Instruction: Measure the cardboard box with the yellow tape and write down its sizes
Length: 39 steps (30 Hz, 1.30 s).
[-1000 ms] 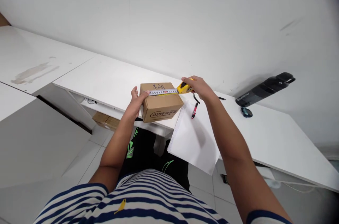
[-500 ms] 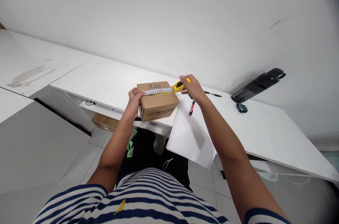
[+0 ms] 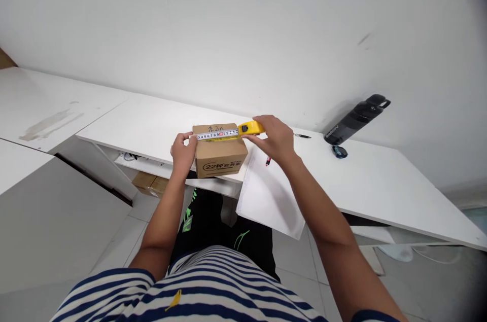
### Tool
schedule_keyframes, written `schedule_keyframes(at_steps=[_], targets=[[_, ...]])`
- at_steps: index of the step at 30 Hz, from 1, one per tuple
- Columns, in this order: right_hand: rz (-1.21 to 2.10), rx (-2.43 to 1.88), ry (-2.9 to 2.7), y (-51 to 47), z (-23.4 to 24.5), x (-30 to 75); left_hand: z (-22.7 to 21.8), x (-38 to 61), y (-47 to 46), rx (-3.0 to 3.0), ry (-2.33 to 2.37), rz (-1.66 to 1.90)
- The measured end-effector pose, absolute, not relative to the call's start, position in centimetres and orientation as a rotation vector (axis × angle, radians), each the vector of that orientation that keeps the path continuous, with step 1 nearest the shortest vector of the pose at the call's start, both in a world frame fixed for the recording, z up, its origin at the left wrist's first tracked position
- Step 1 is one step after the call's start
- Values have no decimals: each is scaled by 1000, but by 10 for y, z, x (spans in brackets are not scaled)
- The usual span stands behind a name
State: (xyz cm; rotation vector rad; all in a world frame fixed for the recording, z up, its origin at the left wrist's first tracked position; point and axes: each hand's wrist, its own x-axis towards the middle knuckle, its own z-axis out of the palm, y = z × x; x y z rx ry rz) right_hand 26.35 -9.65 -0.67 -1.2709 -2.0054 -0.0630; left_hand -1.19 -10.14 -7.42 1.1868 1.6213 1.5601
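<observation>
A brown cardboard box with dark printing on its front and handwriting on top sits at the desk's front edge. Across its top runs the numbered blade of a yellow tape measure. My left hand is closed at the box's left edge, pinching the blade's end between thumb and fingers. The tape measure's case is gripped in my right hand, just beyond the box's right edge, thumb below and fingers above.
White paper sheets overhang the front of the white desk, with a red pen on them. Farther right are a black pen, a dark bottle by the wall and a small dark round object. Cartons lie below.
My right hand has turned the tape measure's case more level, with the thumb now underneath. The blade still spans the box top. The whole view has shifted a little.
</observation>
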Motion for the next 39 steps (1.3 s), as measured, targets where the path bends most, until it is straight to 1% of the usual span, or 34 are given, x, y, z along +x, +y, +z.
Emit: schedule_keyframes(at_steps=[3, 5, 7, 9, 12, 14, 16, 19, 22, 24, 29, 33, 39], targets=[[-250, -1150, -2013, -111, -13, 247, -67, -18, -112, 1252, 1614, 1599], [-387, -1041, -1973, -119, -21, 236, -53, -24, -119, 1263, 1474, 1661], [-554, -928, -1837, -128, -29, 224, -30, -29, -123, 1322, 1270, 1701], [-660, -830, -1645, -141, -35, 208, 0, -30, -120, 1466, 1096, 1640], [-597, -824, -1468, -165, -37, 180, 39, -24, -97, 1711, 984, 1392], [-514, -931, -1437, -181, -37, 163, 51, -16, -72, 1807, 964, 1212], [-465, -1043, -1432, -193, -37, 154, 49, -10, -44, 1869, 967, 1081], [-432, -1137, -1471, -205, -40, 154, 27, -6, -8, 1954, 1058, 971], [-402, -1151, -1551, -208, -45, 158, 2, -6, 10, 2025, 1204, 860], [-374, -1116, -1596, -207, -49, 156, -6, -4, 13, 2026, 1258, 789], [-405, -1050, -1629, -196, -62, 148, -7, 3, 7, 2044, 1391, 698], [-431, -1112, -1596, -183, -72, 151, -4, 7, 1, 2070, 1488, 639], [-353, -1213, -1691, -181, -76, 151, -2, 8, -7, 2042, 1470, 621]])
